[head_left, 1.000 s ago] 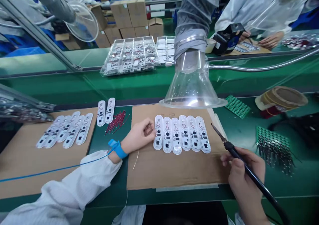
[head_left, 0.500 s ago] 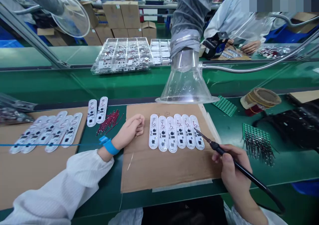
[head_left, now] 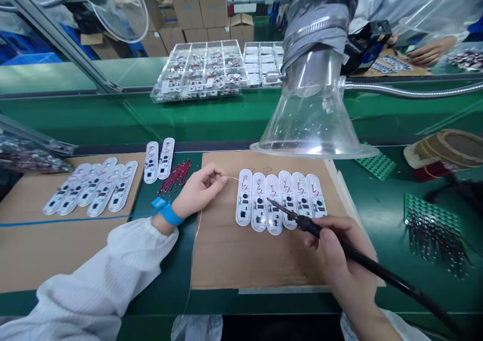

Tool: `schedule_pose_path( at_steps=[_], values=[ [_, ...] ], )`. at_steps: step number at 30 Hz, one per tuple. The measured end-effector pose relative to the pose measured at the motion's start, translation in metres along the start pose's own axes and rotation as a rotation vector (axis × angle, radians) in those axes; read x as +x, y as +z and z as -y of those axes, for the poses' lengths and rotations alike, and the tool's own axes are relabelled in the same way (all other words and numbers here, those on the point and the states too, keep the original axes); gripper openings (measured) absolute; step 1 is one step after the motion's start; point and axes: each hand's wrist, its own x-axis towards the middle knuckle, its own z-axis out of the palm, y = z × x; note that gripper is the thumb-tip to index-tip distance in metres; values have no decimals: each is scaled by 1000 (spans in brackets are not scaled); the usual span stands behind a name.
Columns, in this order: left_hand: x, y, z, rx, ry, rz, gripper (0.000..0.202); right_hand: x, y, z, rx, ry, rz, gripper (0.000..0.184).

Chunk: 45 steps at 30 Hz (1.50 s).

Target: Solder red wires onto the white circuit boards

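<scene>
Several white oblong circuit boards [head_left: 281,200] lie side by side on a brown cardboard sheet [head_left: 245,250]. My right hand [head_left: 335,258] grips a black soldering iron [head_left: 302,221], its tip over the middle boards. My left hand [head_left: 199,187], with a blue wrist strap [head_left: 168,211], pinches a thin solder wire [head_left: 232,178] just left of the boards. A clear fume-extraction funnel [head_left: 315,119] hangs above them.
More white boards [head_left: 90,187] lie on a second cardboard at left, two others [head_left: 158,160] and a bundle of red wires [head_left: 175,177] beside it. Green component strips [head_left: 432,225] and tape rolls [head_left: 441,150] sit right. Clear trays [head_left: 206,72] stand behind; another person's hand [head_left: 428,54] works far right.
My right hand has carried the soldering iron leftward, from beside the row to over its middle boards. My left hand drew back from the leftmost board and now pinches the solder wire.
</scene>
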Motion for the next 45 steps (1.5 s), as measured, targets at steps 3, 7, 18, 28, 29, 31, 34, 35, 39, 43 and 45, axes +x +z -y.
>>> schedule_pose_path(
  at_steps=[3, 7, 18, 28, 29, 31, 34, 35, 39, 43, 45],
  values=[
    [3, -3, 0, -138, -49, 20, 31, 23, 6, 10, -49, 9, 57, 17],
    [0, -4, -1, 56, 132, -40, 22, 37, 16, 6, -46, -98, 54, 17],
    [-3, -3, 6, 155, 272, -139, 14, 35, 25, -10, -130, -175, 212, 6],
    [-2, -2, 3, 165, 280, -91, 15, 44, 33, -4, -257, -223, 256, 4],
    [-2, -2, 3, 170, 283, -87, 16, 45, 33, -4, -270, -238, 253, 4],
    [-3, -2, 4, 178, 286, -79, 16, 45, 33, -3, -294, -261, 245, 4],
    [-3, -2, 4, 195, 283, -65, 16, 44, 32, -2, -338, -286, 249, 4],
    [-3, -2, 4, 203, 282, -62, 16, 44, 32, -1, -351, -290, 253, 4],
    [-3, -1, 2, 215, 288, -55, 16, 43, 32, -1, -385, -301, 250, 7],
    [-2, -1, 2, 194, 297, -62, 15, 42, 31, -3, -367, -296, 260, 6],
    [-2, -1, 2, 178, 309, -73, 15, 40, 28, -5, -331, -272, 262, 5]
  ],
)
